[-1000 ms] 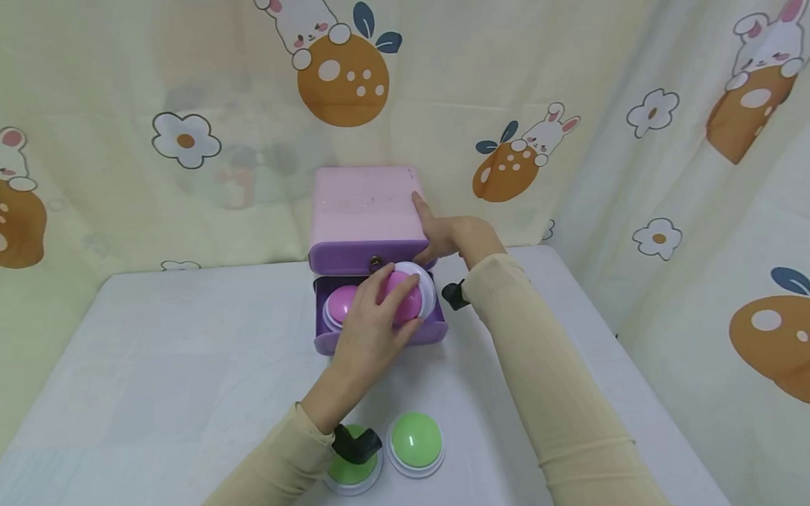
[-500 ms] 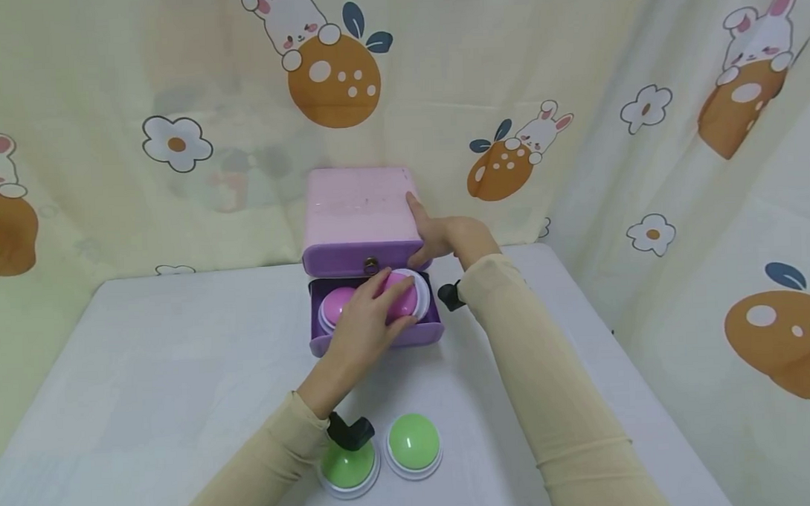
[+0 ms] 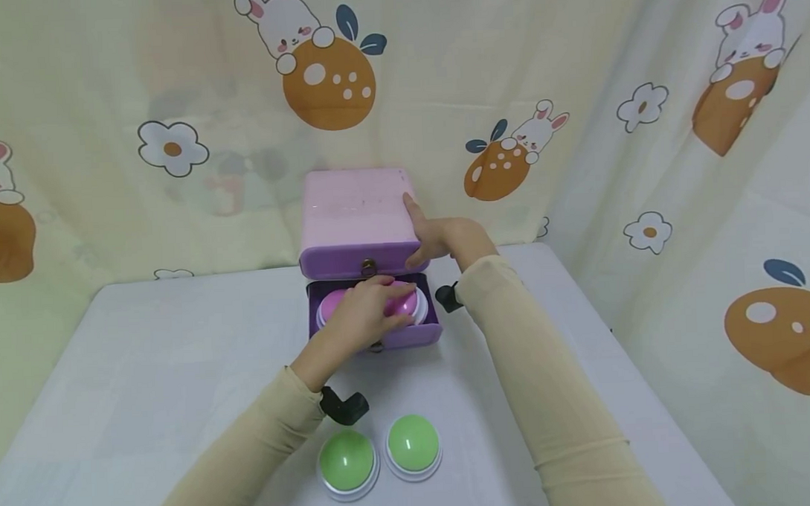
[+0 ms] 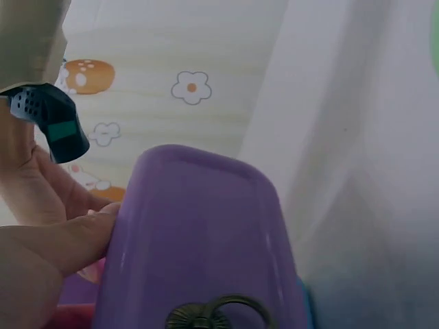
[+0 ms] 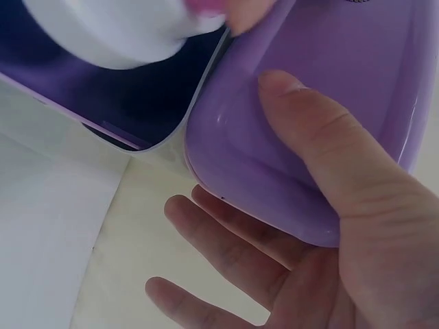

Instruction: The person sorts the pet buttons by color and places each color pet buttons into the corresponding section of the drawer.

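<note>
A small pink-and-purple chest of drawers stands at the back of the table. Its lower drawer is pulled out. My left hand reaches into it and holds a pink dome button with a white base, thumb and fingers about the dome. A second pink dome button sits in the drawer's left side, partly hidden by that hand. At the chest's right side, my right hand rests with its thumb on the closed purple upper front; the other fingers are extended. A ring pull shows on the drawer front.
Two green dome buttons with white bases lie on the white table nearer to me. A patterned curtain hangs close behind the chest. Black wrist cameras sit on both wrists.
My left hand has lowered the pink dome button deeper into the drawer, so that it sits flatter beside the other one. My right hand stays at the chest's side.
</note>
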{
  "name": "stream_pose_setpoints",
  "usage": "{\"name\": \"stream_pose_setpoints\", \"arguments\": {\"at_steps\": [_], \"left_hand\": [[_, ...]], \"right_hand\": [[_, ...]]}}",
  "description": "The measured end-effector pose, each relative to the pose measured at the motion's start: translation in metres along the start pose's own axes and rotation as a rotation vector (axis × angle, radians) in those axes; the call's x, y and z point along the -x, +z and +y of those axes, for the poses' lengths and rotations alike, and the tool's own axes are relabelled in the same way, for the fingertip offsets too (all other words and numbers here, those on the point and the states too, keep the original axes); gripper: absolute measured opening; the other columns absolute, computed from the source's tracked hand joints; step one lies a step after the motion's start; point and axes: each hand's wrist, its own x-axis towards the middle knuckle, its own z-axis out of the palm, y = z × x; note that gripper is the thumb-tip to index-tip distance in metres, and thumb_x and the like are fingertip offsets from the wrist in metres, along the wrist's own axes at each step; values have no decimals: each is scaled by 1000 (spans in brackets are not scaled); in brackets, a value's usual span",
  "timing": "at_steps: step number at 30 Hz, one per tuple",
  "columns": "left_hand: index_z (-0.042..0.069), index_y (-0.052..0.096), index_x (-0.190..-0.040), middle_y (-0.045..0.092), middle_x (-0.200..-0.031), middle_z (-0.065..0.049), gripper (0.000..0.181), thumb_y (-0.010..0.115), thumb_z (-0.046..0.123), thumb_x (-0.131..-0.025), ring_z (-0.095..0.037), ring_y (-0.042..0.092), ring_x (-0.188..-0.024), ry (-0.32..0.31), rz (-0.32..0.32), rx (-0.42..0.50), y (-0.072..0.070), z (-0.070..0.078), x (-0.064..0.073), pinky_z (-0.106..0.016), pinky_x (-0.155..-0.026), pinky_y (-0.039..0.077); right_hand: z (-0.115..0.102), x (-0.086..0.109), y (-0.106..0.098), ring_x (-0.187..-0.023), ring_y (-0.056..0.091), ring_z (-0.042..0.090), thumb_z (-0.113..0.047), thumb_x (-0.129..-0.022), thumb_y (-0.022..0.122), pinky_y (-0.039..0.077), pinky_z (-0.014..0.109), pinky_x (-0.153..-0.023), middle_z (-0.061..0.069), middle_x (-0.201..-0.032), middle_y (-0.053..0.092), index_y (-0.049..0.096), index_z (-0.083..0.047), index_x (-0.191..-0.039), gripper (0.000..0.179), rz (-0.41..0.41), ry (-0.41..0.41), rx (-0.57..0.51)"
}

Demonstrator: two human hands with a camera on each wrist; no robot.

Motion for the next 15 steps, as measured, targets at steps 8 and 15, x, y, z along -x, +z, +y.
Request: {"name": "stream_pose_setpoints", "arguments": {"at_steps": [8, 15], "left_hand": [[23, 66, -122, 67, -112, 0, 40, 74, 27, -83, -15, 59, -93, 35, -153, -91, 3, -1, -16, -33, -78, 48], [25, 68, -119, 65, -116, -1, 37, 74, 24, -82, -20, 60, -109, 47, -172, -182, 5, 5, -22, -40, -94, 50]], "right_hand": [[1, -2, 1, -137, 31, 38, -42, -81, 73, 39, 57, -103, 11, -161, -2, -30, -45, -141, 119, 2, -3, 0], [2, -3, 0, -138, 29, 38, -41, -81, 73, 37, 58, -104, 11, -161, -2, -31, -44, -141, 120, 6, -27, 0]]}}
